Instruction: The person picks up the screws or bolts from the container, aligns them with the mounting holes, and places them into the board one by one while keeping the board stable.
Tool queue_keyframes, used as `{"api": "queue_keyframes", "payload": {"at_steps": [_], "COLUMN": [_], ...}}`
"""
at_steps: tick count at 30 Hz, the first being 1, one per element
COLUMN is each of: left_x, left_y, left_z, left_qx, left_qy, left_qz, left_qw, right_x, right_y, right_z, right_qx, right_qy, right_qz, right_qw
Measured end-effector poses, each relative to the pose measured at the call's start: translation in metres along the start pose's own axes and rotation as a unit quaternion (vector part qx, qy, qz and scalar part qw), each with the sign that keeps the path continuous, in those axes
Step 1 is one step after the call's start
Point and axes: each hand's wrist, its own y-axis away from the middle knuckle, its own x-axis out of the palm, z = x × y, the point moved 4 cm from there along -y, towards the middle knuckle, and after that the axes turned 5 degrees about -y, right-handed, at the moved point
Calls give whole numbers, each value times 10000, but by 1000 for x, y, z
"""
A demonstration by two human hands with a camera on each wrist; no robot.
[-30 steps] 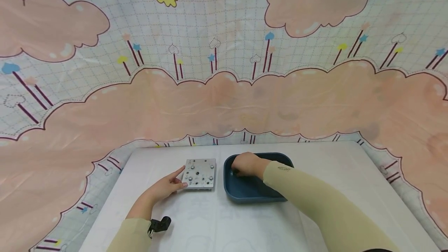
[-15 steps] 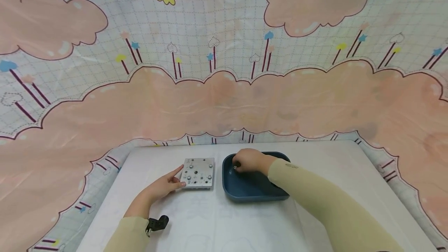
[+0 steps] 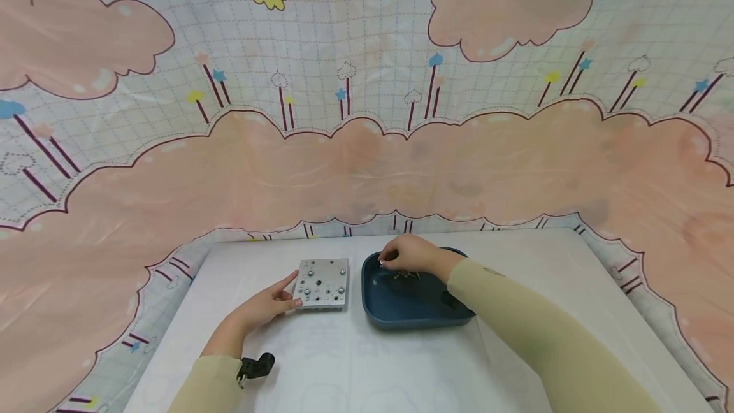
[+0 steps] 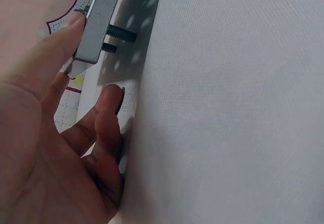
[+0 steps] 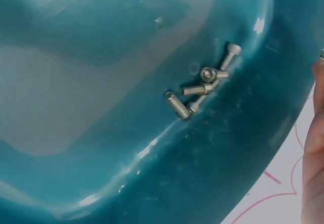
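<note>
Two hands at work on the table [image 3: 367, 362], each on its own thing. Largest first: the tray [image 3: 410, 314] sits at three o'clock of the plate [image 3: 322, 283], just beside it. My left hand [image 3: 265, 306] rests at the plate's seven o'clock corner, forefinger straight along its edge, fingers relaxed and steadying it. My right hand [image 3: 408, 255] hovers over the tray's far rim, fingertips pinched on a screw [image 3: 381, 262]. More screws [image 5: 201, 85] lie clustered against the tray wall. I judge this the fetching step; next calls for carrying the screw toward nine o'clock, over a free hole in the plate. No brand or writing is readable.
</note>
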Motion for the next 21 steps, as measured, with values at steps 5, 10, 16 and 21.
{"api": "queue_keyframes", "payload": {"at_steps": [5,10,16,21], "left_x": [0,1,-1,0], "left_y": [-3,-4,-1,0], "left_z": [4,8,6,3], "left_qx": [22,34,23,23], "left_qy": [-13,50,83,27], "left_qz": [-5,11,-33,-68], "left_qw": [10000,10000,10000,10000], "right_x": [-4,-3,-1,7], "right_y": [1,0,-5,-13], "right_z": [-1,3,17,29], "right_qx": [226,366,480,385], "right_qy": [-683,-1181,-1645,-1719], "right_qz": [-155,-141,-12,55], "right_qw": [9973,9922,9852,9843]}}
